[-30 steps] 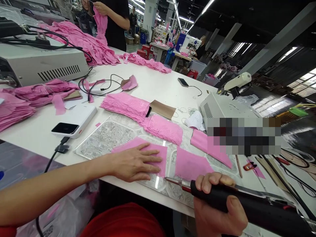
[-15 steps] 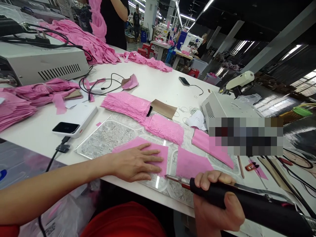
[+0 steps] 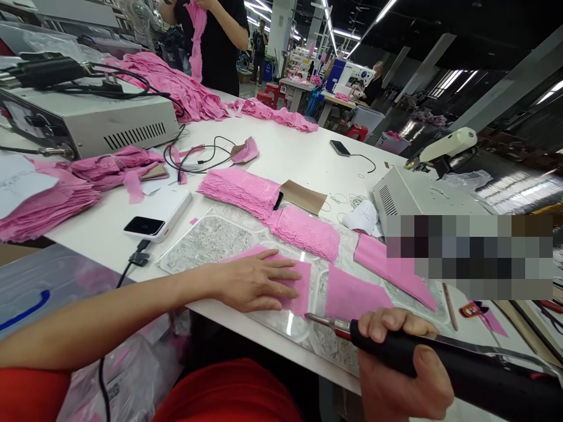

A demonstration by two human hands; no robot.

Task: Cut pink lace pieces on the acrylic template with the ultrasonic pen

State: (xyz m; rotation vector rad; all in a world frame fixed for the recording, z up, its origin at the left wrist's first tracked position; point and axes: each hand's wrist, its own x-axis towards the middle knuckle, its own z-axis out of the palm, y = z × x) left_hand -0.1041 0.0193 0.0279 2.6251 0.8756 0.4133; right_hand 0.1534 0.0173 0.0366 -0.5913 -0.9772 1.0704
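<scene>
My left hand (image 3: 259, 282) lies flat with fingers spread on a pink fabric piece (image 3: 302, 287), pressing it against a clear-edged, grey-speckled board (image 3: 220, 234). My right hand (image 3: 404, 357) is wrapped round a thick black-handled tool (image 3: 466, 366) with a slim pointed metal tip. That tip is at the lower right corner of the fabric under my left hand; whether it touches the cloth I cannot tell. Just right of it, a second pink piece (image 3: 356, 293) lies flat on the board. Behind my hands are a stack of pink lace pieces (image 3: 305, 231) and a thicker pink stack (image 3: 241, 190).
A folded pink piece (image 3: 391, 266) lies at the board's right. A white power bank (image 3: 169, 214), a grey control box (image 3: 118, 126) and pink cloth bundles stand left. Another box (image 3: 422, 193) is at right. Across the table, a person in black (image 3: 220, 47) holds pink fabric.
The camera view has swung slightly left, so everything sits further right in the picture. My hands, the tool tip and the fabric keep nearly the same places relative to each other.
</scene>
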